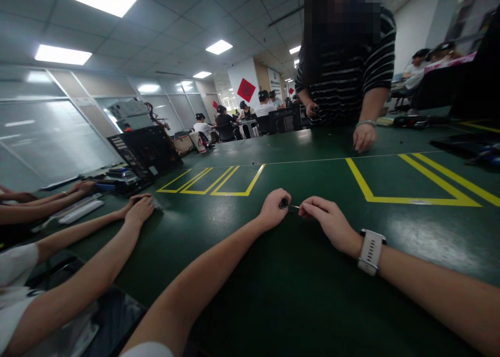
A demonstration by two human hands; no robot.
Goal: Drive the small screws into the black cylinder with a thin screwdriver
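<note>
My left hand (275, 209) rests low over the green table (234, 232), its fingers wrapped round a small black cylinder (284, 203) with a round end facing right. Close by on the right, my right hand (321, 215) pinches a thin metal piece (294, 207) that points at the cylinder. Its tip is at or very near the cylinder; whether they touch, I cannot tell. A pale watch sits on my right wrist. The kind of both small things is too small to make out, and my left fingers hide most of the cylinder.
Yellow tape frames (238, 193) mark the table. Across it stands a person in a striped top (347, 70), one hand on the tabletop. Co-workers' arms (117, 253) reach in from the left, near an opened computer case (152, 148). A paper cup (198, 142) stands behind.
</note>
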